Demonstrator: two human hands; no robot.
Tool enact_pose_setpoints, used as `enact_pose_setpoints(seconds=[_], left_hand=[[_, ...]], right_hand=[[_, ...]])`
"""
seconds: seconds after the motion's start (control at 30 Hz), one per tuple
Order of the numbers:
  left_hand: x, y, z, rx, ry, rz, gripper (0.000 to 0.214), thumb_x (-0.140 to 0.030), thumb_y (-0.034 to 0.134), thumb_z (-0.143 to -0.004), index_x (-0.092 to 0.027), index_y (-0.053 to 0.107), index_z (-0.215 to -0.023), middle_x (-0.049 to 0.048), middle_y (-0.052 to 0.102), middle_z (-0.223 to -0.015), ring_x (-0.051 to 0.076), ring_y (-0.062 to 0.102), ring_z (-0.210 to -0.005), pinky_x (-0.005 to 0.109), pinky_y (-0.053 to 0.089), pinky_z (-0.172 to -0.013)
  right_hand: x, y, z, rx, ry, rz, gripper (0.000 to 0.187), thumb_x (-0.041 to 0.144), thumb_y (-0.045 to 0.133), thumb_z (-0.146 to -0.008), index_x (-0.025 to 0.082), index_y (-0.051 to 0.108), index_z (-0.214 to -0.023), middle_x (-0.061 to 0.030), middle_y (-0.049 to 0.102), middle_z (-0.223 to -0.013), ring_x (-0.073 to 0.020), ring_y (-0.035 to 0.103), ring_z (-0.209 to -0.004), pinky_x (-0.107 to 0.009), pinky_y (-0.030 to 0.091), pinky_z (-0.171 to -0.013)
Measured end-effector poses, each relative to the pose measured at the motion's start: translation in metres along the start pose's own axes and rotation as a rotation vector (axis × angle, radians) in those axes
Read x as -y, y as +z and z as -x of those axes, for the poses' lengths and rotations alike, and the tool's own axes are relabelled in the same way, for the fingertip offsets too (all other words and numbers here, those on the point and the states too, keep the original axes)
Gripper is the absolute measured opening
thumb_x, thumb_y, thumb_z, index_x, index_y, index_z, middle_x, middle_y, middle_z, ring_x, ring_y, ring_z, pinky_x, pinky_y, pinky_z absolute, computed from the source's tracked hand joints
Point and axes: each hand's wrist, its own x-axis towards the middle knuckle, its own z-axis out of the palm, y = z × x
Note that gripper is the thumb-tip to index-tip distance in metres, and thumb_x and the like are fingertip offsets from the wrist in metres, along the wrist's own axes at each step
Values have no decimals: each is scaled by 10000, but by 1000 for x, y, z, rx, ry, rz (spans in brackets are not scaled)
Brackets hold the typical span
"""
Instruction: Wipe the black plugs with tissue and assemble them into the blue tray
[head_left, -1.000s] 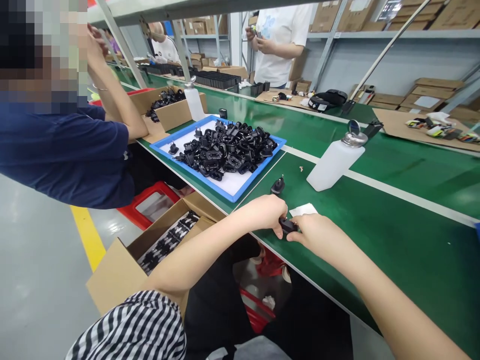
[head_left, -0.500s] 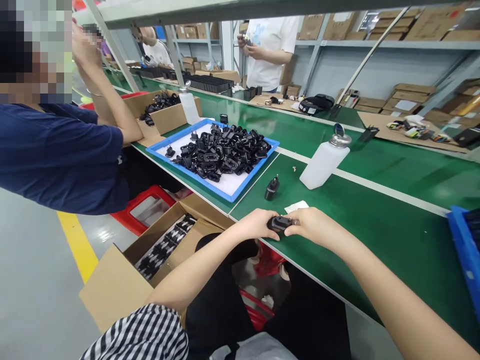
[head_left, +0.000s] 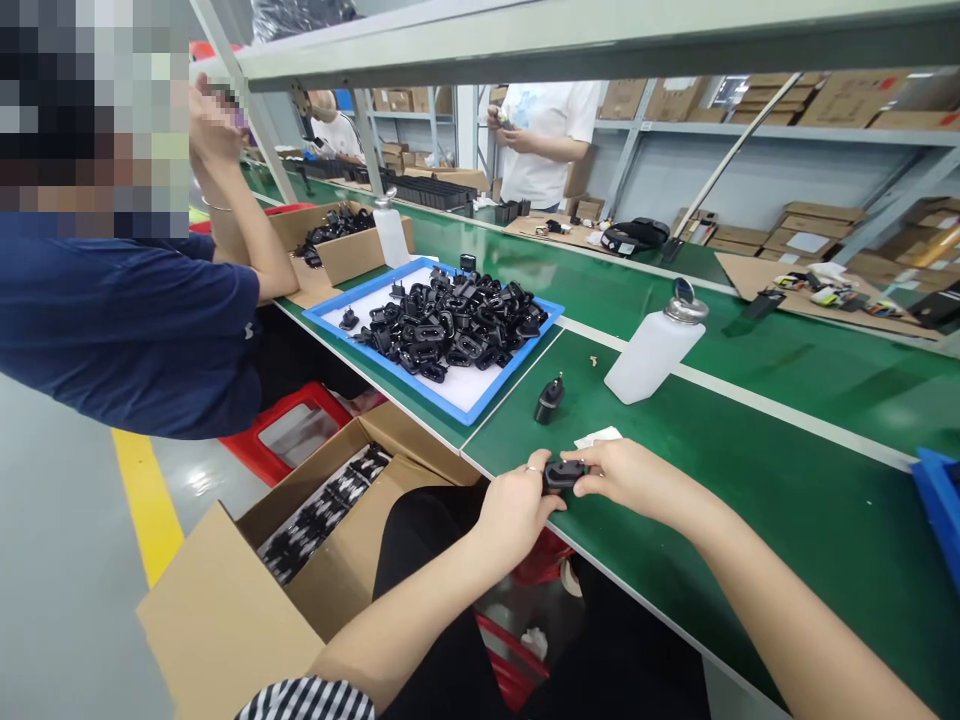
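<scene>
A small black plug adapter (head_left: 563, 473) is held between both my hands at the near edge of the green table (head_left: 787, 470). My left hand (head_left: 516, 508) grips its left end, fingers closed round it. My right hand (head_left: 628, 475) pinches its right end. A small white cloth (head_left: 598, 437) lies just behind my hands. Another black adapter (head_left: 549, 399) stands alone on the table a little further back. A blue tray (head_left: 480, 398) with a heap of several black adapters sits behind and to the left.
A white plastic bottle (head_left: 651, 350) with a metal cap stands to the right of the tray. An open cardboard box (head_left: 247, 580) with black parts sits on the floor at my left. A person in a dark blue shirt (head_left: 127, 330) sits at left; another stands at the back.
My hands with the adapter have drawn closer to the table's near edge, and my left hand has turned round the adapter. The camera view has shifted slightly.
</scene>
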Motion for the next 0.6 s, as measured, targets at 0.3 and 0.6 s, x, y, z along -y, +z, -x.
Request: enact_pose_setpoints(seconds=[0.3, 0.6], left_hand=[[-8, -33, -1, 182, 129, -147, 221, -299, 492, -719, -178, 481, -903, 39, 593, -701, 206, 565, -652, 263, 402, -556], [-4, -29, -3, 205, 175, -131, 251, -307, 442, -748, -180, 435, -964, 33, 582, -729, 196, 557, -661, 256, 401, -550]], right_hand=[[0, -6, -8, 96, 23, -26, 104, 108, 586, -646, 173, 611, -723, 8, 532, -584, -145, 487, -570, -193, 315, -469], [-5, -5, -9, 106, 6, -87, 66, 107, 583, -621, 165, 591, -650, 9, 519, -593, -147, 477, -592, -208, 313, -490]])
